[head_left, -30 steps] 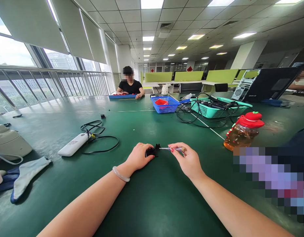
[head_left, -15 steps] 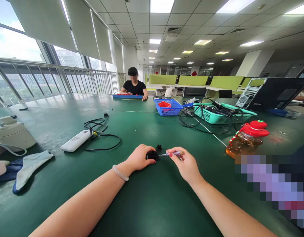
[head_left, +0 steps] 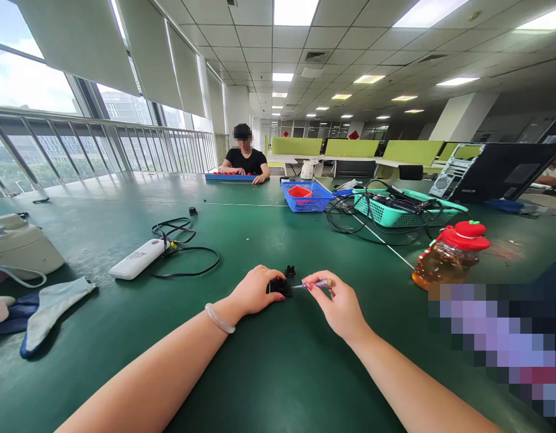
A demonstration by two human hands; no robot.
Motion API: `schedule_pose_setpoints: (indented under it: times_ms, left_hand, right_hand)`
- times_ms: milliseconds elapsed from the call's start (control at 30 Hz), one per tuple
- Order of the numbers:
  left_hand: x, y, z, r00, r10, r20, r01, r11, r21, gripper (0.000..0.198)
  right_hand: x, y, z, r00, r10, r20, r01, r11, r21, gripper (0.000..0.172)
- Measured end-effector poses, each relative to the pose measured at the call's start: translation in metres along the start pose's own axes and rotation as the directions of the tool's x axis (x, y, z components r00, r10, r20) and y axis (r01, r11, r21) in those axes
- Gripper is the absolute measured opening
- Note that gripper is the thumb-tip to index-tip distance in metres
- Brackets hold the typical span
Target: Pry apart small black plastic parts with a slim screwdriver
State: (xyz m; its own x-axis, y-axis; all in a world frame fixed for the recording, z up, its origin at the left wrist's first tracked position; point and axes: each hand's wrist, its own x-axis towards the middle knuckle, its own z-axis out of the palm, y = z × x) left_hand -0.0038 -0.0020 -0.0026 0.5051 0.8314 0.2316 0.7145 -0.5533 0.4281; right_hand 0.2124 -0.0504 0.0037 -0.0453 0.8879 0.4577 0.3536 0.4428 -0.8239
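While a glove (head_left: 56, 300) is seen lying at the far left of the tabletop (head_left: 268, 373), a white device (head_left: 140, 258) is spotted next, with a black cable (head_left: 183, 275) looped beside it. Now the left hand (head_left: 255, 288) is reached, and a black part (head_left: 278, 287) is held in its grip, low over the tabletop. Just behind, a small black piece (head_left: 290, 272) is seen. And now a screwdriver (head_left: 321, 284), pinched in the right hand's (head_left: 338, 304) narrow grip, is pointed leftward at the black part; whether they touch cannot be told. Farther right, cords (head_left: 397, 198) are heaped in a green basket (head_left: 386, 216), and nearer, a bottle (head_left: 453, 258) is parked.
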Motion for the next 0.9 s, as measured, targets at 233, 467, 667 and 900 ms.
schedule_pose_setpoints:
  times_ms: [233, 467, 667, 900]
  left_hand:
    - [0.001, 0.001, 0.0, 1.0, -0.003, 0.01, 0.003, 1.0, 0.01, 0.04]
    - [0.001, 0.002, -0.001, 1.0, -0.001, 0.025, -0.001, 0.998, 0.064, 0.043]
    - [0.0, 0.003, -0.003, 0.994, 0.076, 0.082, -0.082, 0.994, 0.076, 0.045]
    - [0.0, 0.004, -0.002, 0.993, 0.089, 0.073, -0.093, 0.994, 0.062, 0.04]
  right_hand:
    - [-0.005, -0.011, 0.001, 0.992, -0.093, 0.082, 0.097, 0.994, -0.058, 0.012]
    - [-0.007, -0.014, -0.002, 0.991, -0.126, 0.041, 0.127, 0.991, -0.03, 0.011]
    - [-0.012, -0.013, 0.003, 0.953, -0.231, 0.196, 0.24, 0.971, -0.023, 0.016]
    - [-0.012, -0.014, 0.005, 0.943, -0.214, 0.256, 0.238, 0.969, -0.064, 0.018]
